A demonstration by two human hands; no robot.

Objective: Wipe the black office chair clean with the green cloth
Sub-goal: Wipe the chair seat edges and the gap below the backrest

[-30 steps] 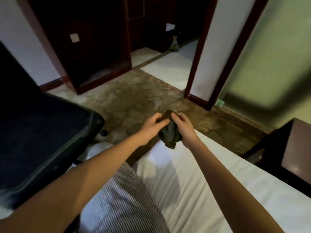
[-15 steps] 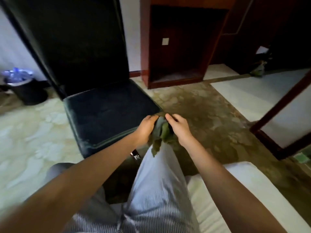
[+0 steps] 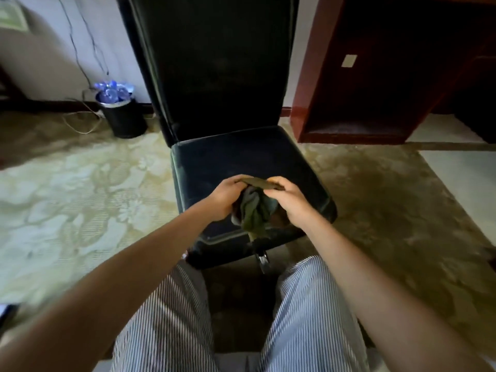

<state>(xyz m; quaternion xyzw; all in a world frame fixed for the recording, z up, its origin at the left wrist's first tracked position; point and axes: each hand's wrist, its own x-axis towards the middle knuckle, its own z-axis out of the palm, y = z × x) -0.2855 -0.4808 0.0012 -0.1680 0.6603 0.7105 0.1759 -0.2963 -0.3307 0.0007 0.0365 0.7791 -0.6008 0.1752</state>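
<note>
The black office chair [image 3: 222,76] stands straight ahead, its tall backrest upright and its seat [image 3: 241,159] facing me. Above the front half of the seat, my left hand [image 3: 224,198] and my right hand [image 3: 291,204] both grip the green cloth [image 3: 253,210]. The cloth is bunched between them, with a flat edge stretched across the top and a tail hanging down past the seat's front edge. My striped trouser legs fill the bottom of the view.
A black waste bin [image 3: 120,114] with blue plastic inside stands left of the chair by the wall, cables trailing near it. A dark red wooden cabinet [image 3: 362,76] stands at the right. Patterned carpet [image 3: 67,197] surrounds the chair.
The view has swung left from the doorway and bed until the chair sits centred in front of me. Both hands kept hold of the cloth and now hang over the seat.
</note>
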